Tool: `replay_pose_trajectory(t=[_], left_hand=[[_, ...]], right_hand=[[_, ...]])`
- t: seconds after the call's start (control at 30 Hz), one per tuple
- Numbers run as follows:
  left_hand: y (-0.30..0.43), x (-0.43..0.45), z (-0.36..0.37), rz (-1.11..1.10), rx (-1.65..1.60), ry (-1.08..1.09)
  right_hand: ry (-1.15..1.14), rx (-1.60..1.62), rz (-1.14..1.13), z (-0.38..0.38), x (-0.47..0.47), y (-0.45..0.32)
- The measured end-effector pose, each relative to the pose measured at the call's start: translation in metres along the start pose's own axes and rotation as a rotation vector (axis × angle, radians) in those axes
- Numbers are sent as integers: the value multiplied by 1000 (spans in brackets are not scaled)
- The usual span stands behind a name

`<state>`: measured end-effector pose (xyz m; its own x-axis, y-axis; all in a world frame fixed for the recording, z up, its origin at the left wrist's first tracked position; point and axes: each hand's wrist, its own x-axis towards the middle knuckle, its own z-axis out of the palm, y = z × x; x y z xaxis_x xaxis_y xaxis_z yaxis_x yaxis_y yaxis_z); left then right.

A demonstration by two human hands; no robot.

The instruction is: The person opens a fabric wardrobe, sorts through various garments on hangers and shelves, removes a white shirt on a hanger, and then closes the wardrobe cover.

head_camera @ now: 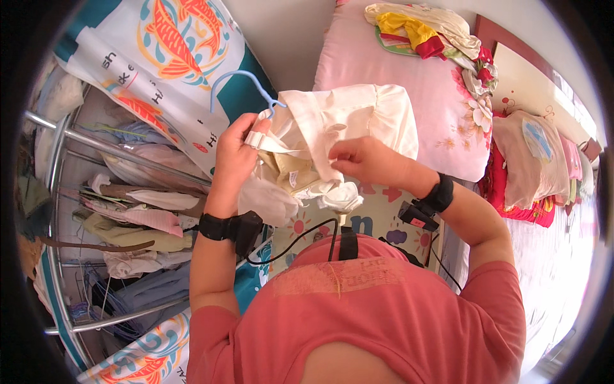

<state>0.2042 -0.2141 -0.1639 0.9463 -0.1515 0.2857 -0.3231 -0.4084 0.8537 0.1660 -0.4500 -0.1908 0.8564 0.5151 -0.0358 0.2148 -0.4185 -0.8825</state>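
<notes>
A cream-white garment (352, 115) with a gathered, puffed part and a white fabric flower (341, 197) hangs before me. My left hand (240, 151) grips one of its white straps, which has a buckle, together with the lower part of a light blue hanger (247, 77). The hanger's hook points up and left. My right hand (360, 158) is at the garment's near edge, fingers curled; whether they pinch the cloth cannot be told. A beige lining with a small label shows between the hands.
At left stands a metal-tube rack (136, 156) full of hung clothes, its fish-print cover (192, 57) folded open. A pink floral bed (355, 53) lies ahead, with piled clothes (417, 33) at its far end. Folded clothes (532, 158) are stacked at right.
</notes>
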Motion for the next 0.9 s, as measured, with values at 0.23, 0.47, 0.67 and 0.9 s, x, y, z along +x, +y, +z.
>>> replay_pose_trajectory(t=[0.23, 0.47, 0.67, 0.9], left_hand=[[11, 2, 10, 38, 22, -18], [16, 0, 15, 74, 33, -20], [18, -2, -1, 21, -51, -59], [10, 3, -2, -97, -318, -201]], right_hand=[[60, 85, -170, 5, 9, -29], [57, -21, -236, 30, 35, -20], [84, 67, -258, 27, 45, -17], [-101, 262, -173, 34, 43, -12]])
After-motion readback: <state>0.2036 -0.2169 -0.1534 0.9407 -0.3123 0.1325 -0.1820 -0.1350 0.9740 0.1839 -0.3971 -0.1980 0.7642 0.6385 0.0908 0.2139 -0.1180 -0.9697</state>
